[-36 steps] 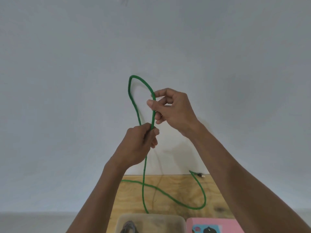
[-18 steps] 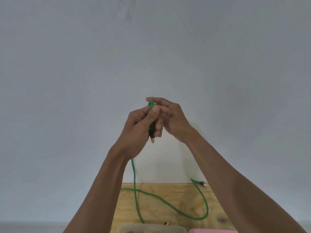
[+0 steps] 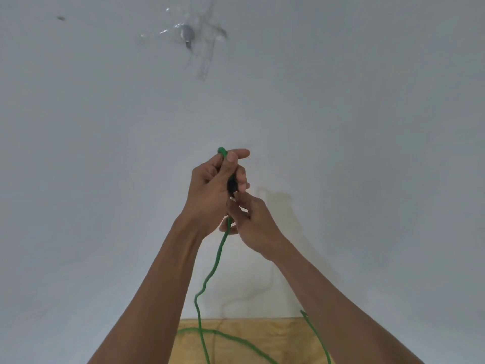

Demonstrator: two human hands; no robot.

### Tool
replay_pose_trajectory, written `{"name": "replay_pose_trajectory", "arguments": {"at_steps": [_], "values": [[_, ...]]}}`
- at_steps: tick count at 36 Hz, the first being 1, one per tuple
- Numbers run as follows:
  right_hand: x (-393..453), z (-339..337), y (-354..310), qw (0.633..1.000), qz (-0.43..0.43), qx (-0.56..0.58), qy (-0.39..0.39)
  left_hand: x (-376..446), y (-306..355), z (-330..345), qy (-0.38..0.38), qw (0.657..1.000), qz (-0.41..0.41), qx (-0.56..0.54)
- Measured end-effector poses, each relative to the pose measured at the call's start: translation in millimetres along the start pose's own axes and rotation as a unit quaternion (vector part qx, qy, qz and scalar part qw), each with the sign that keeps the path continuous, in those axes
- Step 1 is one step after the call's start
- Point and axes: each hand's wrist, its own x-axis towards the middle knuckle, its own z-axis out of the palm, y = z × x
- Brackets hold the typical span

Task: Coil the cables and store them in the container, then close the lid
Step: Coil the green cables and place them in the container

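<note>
a big pale wall [image 3: 105, 153] fills almost everything here, plain and grey-white, with a small metal hook [image 3: 186, 35] stuck high up under a patch of shiny clear tape. down at the near edge, a strip of plywood table [image 3: 262, 334] peeks in between the two forearms.

both arms are raised up in front of the wall, hands close together, touching. the left hand [image 3: 210, 190] sits higher, fingers curled tight around a folded bunch of the green cable [image 3: 215, 264] — a small green bend pokes out above the thumb at the top, and a dark plug end shows just below the fist, on its right side. the right hand [image 3: 253, 224] is tucked just under and to the right of it, fingers pinched in on the cable where it leaves the left fist; exactly how many strands it has hold of, i cannot tell.

from the hands the cable drops in a wavy line down to the table, where it crosses another stretch of itself lying across the wood — a further run climbs up on the right and slips behind the right forearm. a faint shadow of the hands falls on the wall to their right.
</note>
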Motion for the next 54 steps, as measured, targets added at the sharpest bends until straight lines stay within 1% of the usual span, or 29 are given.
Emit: {"name": "replay_pose_trajectory", "arguments": {"at_steps": [6, 9, 11, 16, 19, 21, 25, 27, 29, 31, 33, 35, 37, 40, 43, 45, 48, 51, 54], "values": [[0, 2, -10, 1.000, 0.009, 0.012, -0.013, 18, 4, -12, 0.017, 0.990, 0.069, 0.125], [-1, 0, -17, 0.999, 0.026, 0.013, -0.018, 24, 8, -19, 0.010, 0.981, 0.084, 0.177], [0, -2, -21, 0.999, 0.026, -0.011, -0.024, 26, 8, -23, 0.000, 0.971, 0.087, 0.225], [-3, -11, -30, 0.995, -0.010, -0.078, -0.062, 28, 3, -38, -0.010, 0.942, 0.079, 0.326], [-3, -19, -37, 0.992, -0.041, -0.103, -0.058, 28, 5, -52, -0.003, 0.924, 0.066, 0.375], [0, -23, -44, 0.989, -0.081, -0.115, -0.049, 25, 6, -60, -0.010, 0.917, 0.048, 0.396], [8, -28, -62, 0.980, -0.161, -0.110, -0.028, 6, 12, -53, -0.074, 0.934, 0.000, 0.349], [14, -32, -67, 0.975, -0.191, -0.109, -0.002, -5, 15, -44, -0.085, 0.941, -0.029, 0.327], [21, -36, -70, 0.974, -0.205, -0.092, 0.034, -13, 15, -37, -0.089, 0.958, -0.061, 0.265], [28, -41, -71, 0.973, -0.215, -0.065, 0.060, -19, 15, -32, -0.090, 0.977, -0.089, 0.174], [32, -45, -72, 0.977, -0.203, -0.026, 0.053, -23, 17, -27, -0.086, 0.987, -0.111, 0.074], [35, -49, -71, 0.983, -0.179, 0.016, 0.032, -25, 22, -21, -0.096, 0.986, -0.137, -0.014], [36, -51, -67, 0.987, -0.150, 0.059, 0.014, -25, 26, -18, -0.116, 0.979, -0.155, -0.057], [34, -46, -61, 0.985, -0.116, 0.124, 0.009, -23, 31, -15, -0.155, 0.972, -0.145, -0.102], [26, -39, -53, 0.983, -0.089, 0.160, -0.002, -21, 37, -7, -0.191, 0.968, -0.099, -0.127], [19, -34, -47, 0.985, -0.078, 0.156, -0.010, -18, 41, -1, -0.191, 0.970, -0.067, -0.133], [8, -24, -40, 0.989, -0.066, 0.131, -0.012, -9, 47, 3, -0.156, 0.980, -0.025, -0.121], [2, -17, -39, 0.992, -0.055, 0.115, -0.003, -1, 50, 4, -0.099, 0.990, -0.018, -0.094], [-1, -14, -40, 0.996, -0.039, 0.072, -0.018, 5, 45, 4, -0.050, 0.998, 0.006, -0.021]]}}
